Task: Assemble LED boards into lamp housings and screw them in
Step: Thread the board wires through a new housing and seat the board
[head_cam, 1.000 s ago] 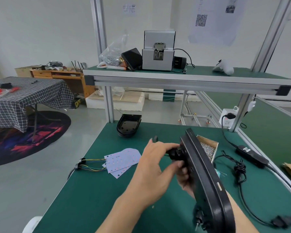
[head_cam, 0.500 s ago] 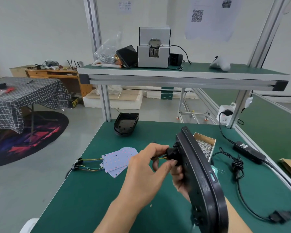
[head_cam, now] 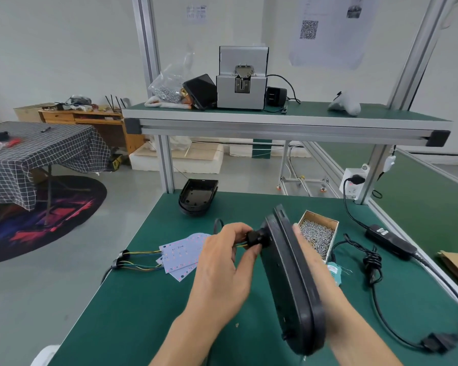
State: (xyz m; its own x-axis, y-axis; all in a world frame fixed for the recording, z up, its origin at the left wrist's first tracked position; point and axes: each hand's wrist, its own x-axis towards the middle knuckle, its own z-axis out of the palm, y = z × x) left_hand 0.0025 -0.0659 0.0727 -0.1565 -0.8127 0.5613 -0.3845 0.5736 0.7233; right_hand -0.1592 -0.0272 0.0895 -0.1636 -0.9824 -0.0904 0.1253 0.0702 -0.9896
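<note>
Housing: black lamp housing (head_cam: pixel 288 281) is standing on edge above the green bench (head_cam: pixel 132 313), its long axis running from near the body away toward the shelf frame.
Right hand: right hand (head_cam: pixel 308 262) is pressing flat against the housing's far face, fingers straight and steadying rather than wrapping it.
Left hand: left hand (head_cam: pixel 222 268) is sitting just beside the housing's left face, fingers curling to pinch the black cable gland (head_cam: pixel 255 237) that is poking out of that face.
Key relation: the gland is lying directly right of the left fingertips, touching them; the coloured wires (head_cam: pixel 240 245) seem to be feeding through it, though they are mostly hidden.
Screws: box of screws (head_cam: pixel 318 235) is waiting just beyond the right hand.
Boards: LED boards (head_cam: pixel 181 256) are lying flat, left of both hands.
Spare: second housing (head_cam: pixel 198 196) is resting farther back.
</note>
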